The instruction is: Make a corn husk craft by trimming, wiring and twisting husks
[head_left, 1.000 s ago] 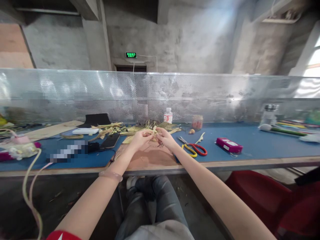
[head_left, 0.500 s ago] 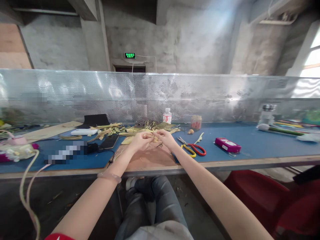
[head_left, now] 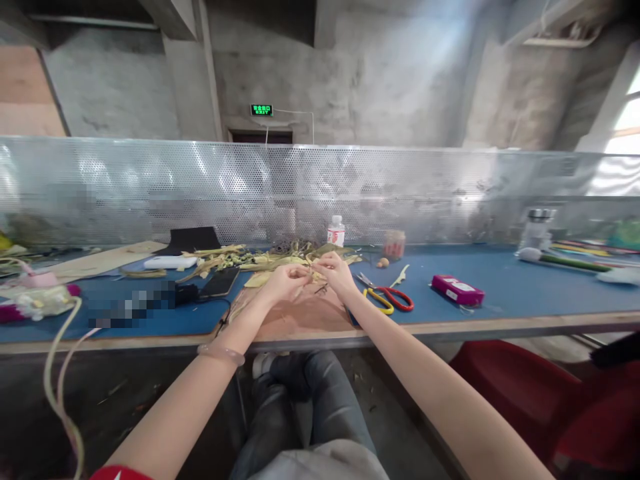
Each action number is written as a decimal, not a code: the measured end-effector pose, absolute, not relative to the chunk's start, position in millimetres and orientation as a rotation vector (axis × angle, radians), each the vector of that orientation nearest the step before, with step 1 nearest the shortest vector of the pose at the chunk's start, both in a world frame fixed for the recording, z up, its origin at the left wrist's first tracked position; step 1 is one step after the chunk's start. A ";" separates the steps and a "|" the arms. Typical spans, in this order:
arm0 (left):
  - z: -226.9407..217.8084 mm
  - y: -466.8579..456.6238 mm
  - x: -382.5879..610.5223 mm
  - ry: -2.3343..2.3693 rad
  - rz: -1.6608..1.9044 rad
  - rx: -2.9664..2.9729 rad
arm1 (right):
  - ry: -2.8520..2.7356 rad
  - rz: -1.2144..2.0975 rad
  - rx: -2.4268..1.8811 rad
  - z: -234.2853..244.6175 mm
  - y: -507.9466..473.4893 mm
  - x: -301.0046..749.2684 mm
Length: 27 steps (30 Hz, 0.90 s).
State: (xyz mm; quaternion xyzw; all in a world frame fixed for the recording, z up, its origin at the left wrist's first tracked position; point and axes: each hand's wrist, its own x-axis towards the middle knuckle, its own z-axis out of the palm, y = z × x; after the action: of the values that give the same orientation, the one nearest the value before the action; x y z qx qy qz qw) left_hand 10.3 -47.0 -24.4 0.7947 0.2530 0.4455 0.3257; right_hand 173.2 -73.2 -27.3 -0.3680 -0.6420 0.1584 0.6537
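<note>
My left hand [head_left: 287, 283] and my right hand [head_left: 334, 272] meet over a brown board [head_left: 295, 319] on the blue table, fingertips pinched close together. Whatever lies between the fingers is too small to make out; it may be part of the pale dried plant strips around it. Behind my hands, dried plant strips [head_left: 225, 257] are heaped across the table. Scissors [head_left: 385, 297] with one red and one yellow handle lie to the right of my right hand. Beside them is a pale leaf-shaped piece [head_left: 401, 275].
A white-capped bottle [head_left: 336, 232] and a jar [head_left: 395, 245] stand behind. On the right are a magenta box [head_left: 457, 291] and a clear flask [head_left: 536, 230]. Cables [head_left: 63, 373] hang over the left table edge. A perforated metal screen [head_left: 425, 193] closes off the back.
My right hand has lifted slightly, its fingers still pinched near those of my left hand. The view has shifted a little; the things on the table stay put.
</note>
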 end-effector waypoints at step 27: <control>-16.6 -52.5 6.8 0.777 1.221 2.204 | -1.498 0.152 -0.918 -30.9 -69.0 170.1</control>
State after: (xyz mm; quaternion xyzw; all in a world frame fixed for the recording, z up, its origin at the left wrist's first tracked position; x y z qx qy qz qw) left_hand 6.8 -52.5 -16.6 0.8094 0.2853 0.4483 0.2500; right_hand 170.1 -69.0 -30.9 -0.4017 -0.6557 0.0667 0.6358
